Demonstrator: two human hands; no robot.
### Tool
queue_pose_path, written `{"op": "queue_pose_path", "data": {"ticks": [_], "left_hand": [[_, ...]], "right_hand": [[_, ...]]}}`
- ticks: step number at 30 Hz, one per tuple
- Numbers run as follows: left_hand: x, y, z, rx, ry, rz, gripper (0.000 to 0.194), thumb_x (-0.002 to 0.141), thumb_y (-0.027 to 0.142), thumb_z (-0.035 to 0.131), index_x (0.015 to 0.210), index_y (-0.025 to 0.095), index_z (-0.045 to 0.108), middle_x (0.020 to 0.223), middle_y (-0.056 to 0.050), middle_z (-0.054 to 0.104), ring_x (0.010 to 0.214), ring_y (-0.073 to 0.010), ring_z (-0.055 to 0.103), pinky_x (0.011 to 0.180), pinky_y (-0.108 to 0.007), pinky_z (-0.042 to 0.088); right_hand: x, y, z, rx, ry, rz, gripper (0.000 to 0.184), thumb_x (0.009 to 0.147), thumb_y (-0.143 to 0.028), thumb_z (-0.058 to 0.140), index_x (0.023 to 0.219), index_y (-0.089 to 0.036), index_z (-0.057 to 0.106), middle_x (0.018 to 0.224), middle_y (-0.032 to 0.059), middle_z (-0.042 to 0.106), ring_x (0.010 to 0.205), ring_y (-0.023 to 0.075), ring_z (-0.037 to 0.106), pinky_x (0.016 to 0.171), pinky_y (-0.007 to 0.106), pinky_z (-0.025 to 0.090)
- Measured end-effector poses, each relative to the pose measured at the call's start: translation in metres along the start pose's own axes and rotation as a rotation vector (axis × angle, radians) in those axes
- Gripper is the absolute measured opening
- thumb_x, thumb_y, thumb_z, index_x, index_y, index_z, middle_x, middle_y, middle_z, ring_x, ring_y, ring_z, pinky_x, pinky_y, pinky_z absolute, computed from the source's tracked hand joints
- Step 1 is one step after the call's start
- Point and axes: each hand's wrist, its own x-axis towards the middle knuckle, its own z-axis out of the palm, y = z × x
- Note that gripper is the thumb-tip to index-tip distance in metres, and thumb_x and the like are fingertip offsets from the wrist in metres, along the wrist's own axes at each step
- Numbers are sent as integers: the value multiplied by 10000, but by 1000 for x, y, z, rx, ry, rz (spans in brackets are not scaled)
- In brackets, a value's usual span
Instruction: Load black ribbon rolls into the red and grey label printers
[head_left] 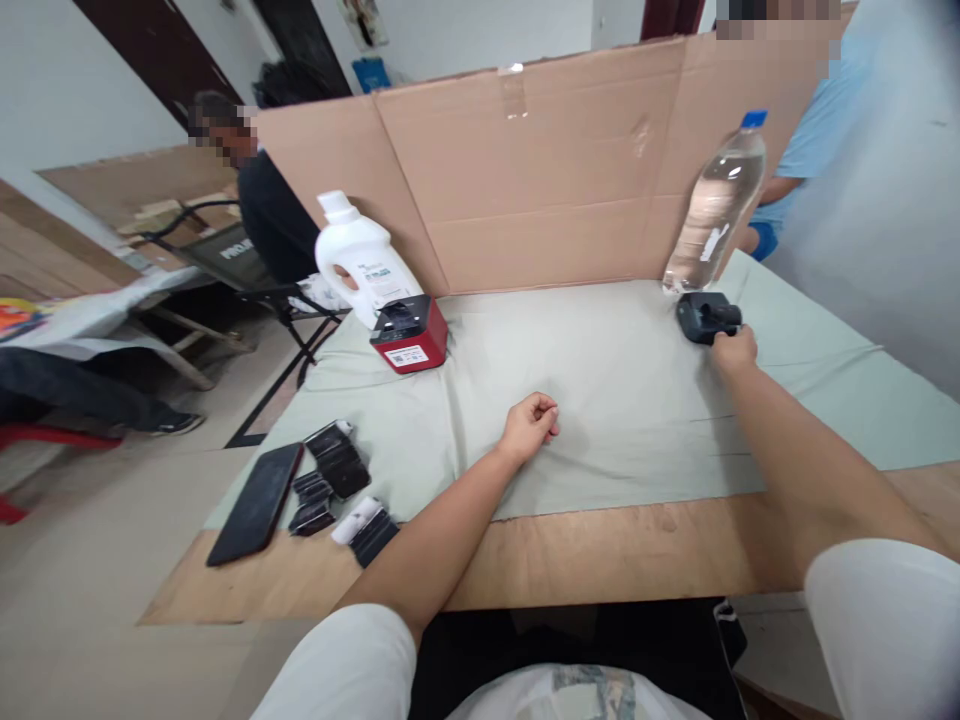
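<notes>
Head view, right hand: the right hand (735, 347) is reaching out at the far right, its fingers gripping the near edge of a black device (703, 317).
Black device: it is lying on the cloth (600, 345), just in front of a clear bottle (712, 215) with a blue cap.
Left hand: the left hand (527, 425) is resting near the middle of the cloth, its fingers curling narrowly inward, nothing showing between them.
Surface: the wooden surface (637, 545) is carrying the cloth and showing bare along its near edge.
Far left: a white jug (356, 260) is standing behind a red and black box (411, 340).
Near left: a dark flat slab (255, 505) is lying beside three small dark bundles (341, 465).
Back: a cardboard panel (547, 190) is standing along the far edge.
</notes>
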Motion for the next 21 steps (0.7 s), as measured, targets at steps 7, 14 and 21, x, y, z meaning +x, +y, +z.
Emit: {"op": "queue_pose_path", "data": {"ticks": [7, 14, 21], "left_hand": [[-14, -1, 7, 534, -51, 310, 95, 777, 212, 577, 819, 213, 662, 888, -57, 654, 773, -184, 628, 771, -333, 511], [10, 47, -42, 822, -322, 402, 134, 772, 303, 638, 867, 223, 692, 901, -78, 680, 782, -232, 628, 767, -343, 495], [101, 127, -184, 1249, 501, 160, 393, 879, 369, 516, 1186, 132, 573, 1295, -225, 563, 1266, -399, 439, 1045, -544, 302]], "right_hand": [[-87, 4, 29, -350, -125, -274, 731, 916, -389, 459, 1480, 31, 261, 1573, 313, 171, 1464, 417, 140, 1176, 525, 111], [-124, 28, 26, -683, -240, -574, 649, 940, -526, 249, 1437, -154, 437, 1551, 167, 353, 1432, 367, 298, 1144, 559, 245], [-125, 28, 24, -695, -192, -599, 632, 935, -513, 267, 1407, -153, 485, 1519, 158, 412, 1399, 347, 360, 1122, 534, 294]]}}
